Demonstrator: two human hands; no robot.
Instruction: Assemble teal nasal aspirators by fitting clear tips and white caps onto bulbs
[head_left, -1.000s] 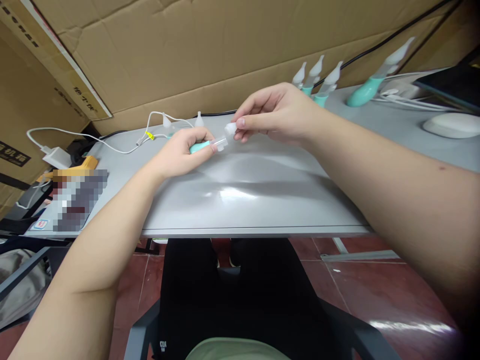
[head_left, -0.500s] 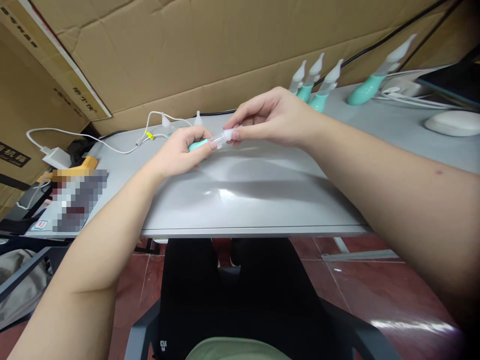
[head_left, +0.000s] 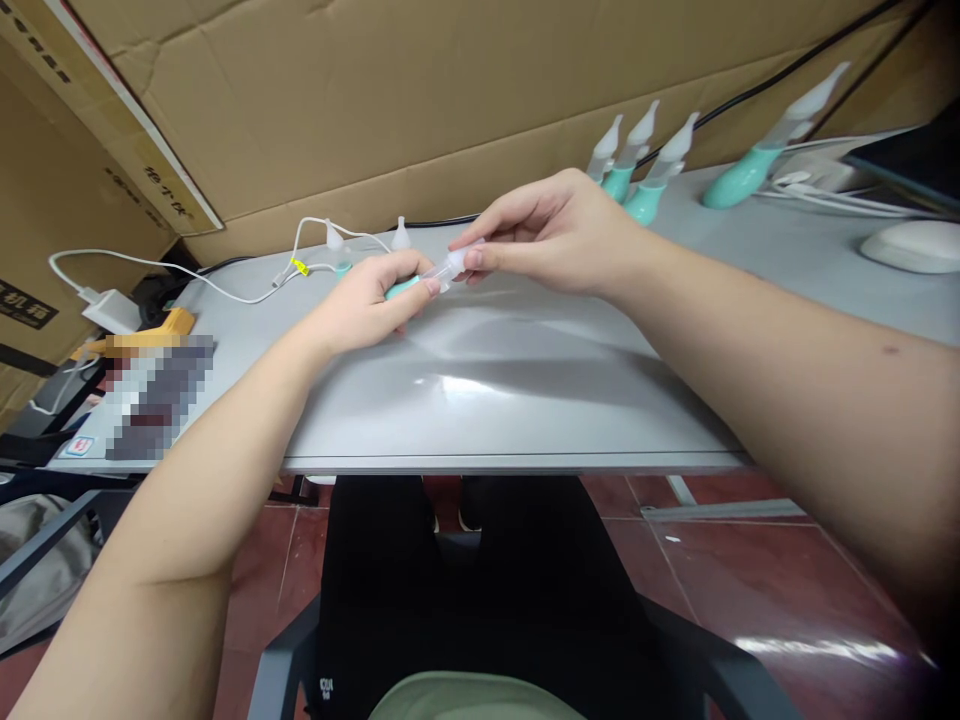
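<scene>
Above the grey table, my left hand [head_left: 375, 300] is closed around the teal bulb of a nasal aspirator [head_left: 444, 272]. Its clear middle tube points up to the right, between my two hands. My right hand [head_left: 544, 235] pinches the whitish soft tip at the far end with thumb and fingers; most of that tip is hidden by them. Behind my right hand stand several nasal aspirators [head_left: 643, 205] with teal bulbs and white tips. Beyond my left hand are two more white tips [head_left: 401, 235], one on a part with a little teal showing.
A white cable [head_left: 247, 303] with a yellow tag runs to a white adapter [head_left: 112, 312] at the left. One more aspirator [head_left: 742, 180] leans at the back right, near a white mouse [head_left: 911, 246]. Cardboard [head_left: 375, 110] walls the back of the grey table [head_left: 510, 420].
Both hands stay on the same aspirator, which now tilts slightly more upward at its tip end. The whole view has shifted a little.
</scene>
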